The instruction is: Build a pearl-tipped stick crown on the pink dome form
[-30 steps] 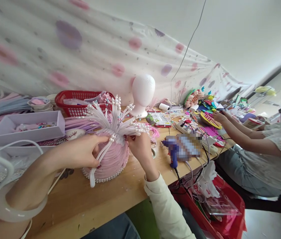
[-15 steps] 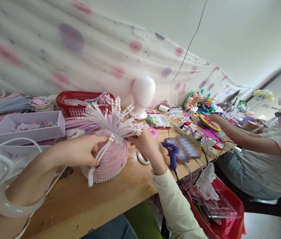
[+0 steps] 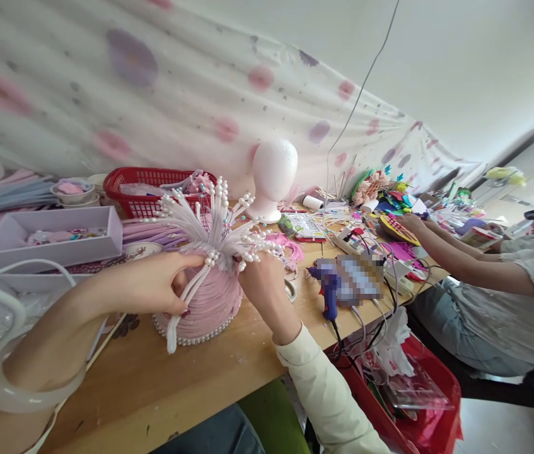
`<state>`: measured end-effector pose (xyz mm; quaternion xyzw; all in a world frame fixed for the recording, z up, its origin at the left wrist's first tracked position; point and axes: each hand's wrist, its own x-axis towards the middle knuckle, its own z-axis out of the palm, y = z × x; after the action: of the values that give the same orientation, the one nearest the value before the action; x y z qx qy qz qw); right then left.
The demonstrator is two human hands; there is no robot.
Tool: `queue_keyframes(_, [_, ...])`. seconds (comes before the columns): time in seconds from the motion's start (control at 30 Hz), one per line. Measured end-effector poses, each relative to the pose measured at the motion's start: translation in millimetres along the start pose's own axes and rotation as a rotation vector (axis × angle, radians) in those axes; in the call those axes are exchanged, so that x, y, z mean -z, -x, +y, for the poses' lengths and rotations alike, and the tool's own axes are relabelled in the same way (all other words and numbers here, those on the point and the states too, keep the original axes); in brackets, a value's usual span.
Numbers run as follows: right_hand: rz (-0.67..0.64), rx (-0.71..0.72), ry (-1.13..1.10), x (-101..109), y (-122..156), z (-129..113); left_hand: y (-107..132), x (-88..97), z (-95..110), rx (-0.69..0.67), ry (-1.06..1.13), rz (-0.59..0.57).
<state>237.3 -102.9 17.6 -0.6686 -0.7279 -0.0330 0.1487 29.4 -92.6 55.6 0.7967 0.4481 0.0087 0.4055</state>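
From where I stand, the pink dome [image 3: 212,301] sits on the wooden counter [image 3: 219,384] in front of the worker, a row of pearls [image 3: 200,342] running round its foot. A white spray [image 3: 191,230] fans out over the top, each strand tipped with a bead. The left hand [image 3: 165,287] holds a few loose stems [image 3: 195,289] against the dome's near side, forefinger just below their pearl tips and thumb lower down, with the pale tails hanging past the thumb. A white bangle [image 3: 30,394] rings that arm. The right hand [image 3: 263,284] is curled in close on the other side, up against the base of the spray; its fingertips are hidden, so I can't tell what it grips, if anything. Behind stands a white foam head [image 3: 274,170], with a red basket [image 3: 127,200] to the left of it and a lilac box [image 3: 49,236] nearer the worker. A tape roll [image 3: 291,291] lies just beyond the right wrist, and a blue glue gun [image 3: 329,293] rests farther right. Along the same counter, a co-worker's hands are at a yellow-edged piece [image 3: 400,230].
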Motion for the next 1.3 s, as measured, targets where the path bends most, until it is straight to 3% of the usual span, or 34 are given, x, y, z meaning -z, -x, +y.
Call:
queue_keyframes(0.17, [0.026,0.052,-0.126,9,2,11,0,1.3,2,0.006,-0.049,0.002])
queue_keyframes(0.3, [0.046,0.059,-0.103,15,2,14,1,1.7,2,0.016,-0.043,-0.006])
queue_keyframes(0.67, [0.119,-0.055,-0.093,2,-2,1,2,4.5,6,0.035,-0.008,0.012])
queue_keyframes(0.73, [0.119,-0.087,-0.187,-2,0,4,2,5.5,7,0.043,0.006,0.007])
queue_keyframes(0.97, [0.079,-0.099,-0.836,-7,20,27,3,6.1,8,0.042,0.004,0.0])
queue_keyframes(1.2, [0.005,-0.281,-1.018,-3,63,44,5,8.8,6,0.0,0.035,-0.041])
queue_keyframes(1.3, [0.054,-0.378,-1.04,-10,89,59,4,10.0,4,-0.04,0.009,-0.023])
